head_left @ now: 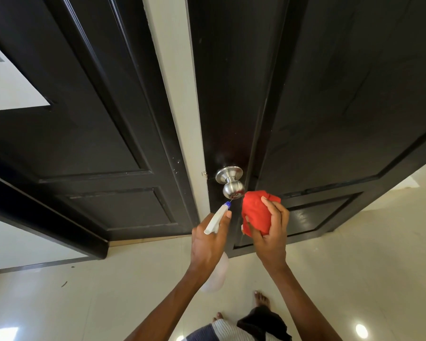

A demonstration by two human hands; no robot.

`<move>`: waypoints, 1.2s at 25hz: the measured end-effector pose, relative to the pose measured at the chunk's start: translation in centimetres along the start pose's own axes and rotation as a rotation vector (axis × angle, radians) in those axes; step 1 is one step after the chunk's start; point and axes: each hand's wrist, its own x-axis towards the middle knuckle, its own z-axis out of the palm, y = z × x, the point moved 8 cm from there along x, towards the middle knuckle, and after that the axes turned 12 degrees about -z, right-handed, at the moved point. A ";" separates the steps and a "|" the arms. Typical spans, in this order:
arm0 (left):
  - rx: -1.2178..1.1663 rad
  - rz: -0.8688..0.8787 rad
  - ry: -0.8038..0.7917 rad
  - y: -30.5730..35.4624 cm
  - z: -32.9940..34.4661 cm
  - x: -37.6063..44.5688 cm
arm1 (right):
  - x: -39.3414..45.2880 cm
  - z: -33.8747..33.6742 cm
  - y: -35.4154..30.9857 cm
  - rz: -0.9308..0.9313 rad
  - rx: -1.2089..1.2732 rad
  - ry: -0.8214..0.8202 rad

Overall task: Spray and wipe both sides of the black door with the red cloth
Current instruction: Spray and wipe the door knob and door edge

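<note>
A tall black door [330, 94] fills the right side, edge toward the viewer, above a pale tiled floor [354, 242]. The right hand [271, 230] holds a bunched red cloth [256, 212], fingers curled round it, just below the silver doorknob [233, 187]. The left hand [209, 239] grips a spray bottle [217, 217], its blue nozzle [228, 204] near the knob.

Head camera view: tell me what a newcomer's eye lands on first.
The crumpled bright red cloth, gripped in the right hand at centre frame, stands out against the tall black panelled door. Just left, the left hand aims a white spray bottle with a blue nozzle at the shiny round steel doorknob.
</note>
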 end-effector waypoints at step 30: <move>-0.135 0.037 0.140 0.1 -4.8 -0.5 | 1.9 3.7 -3.1 -0.339 -0.346 -0.044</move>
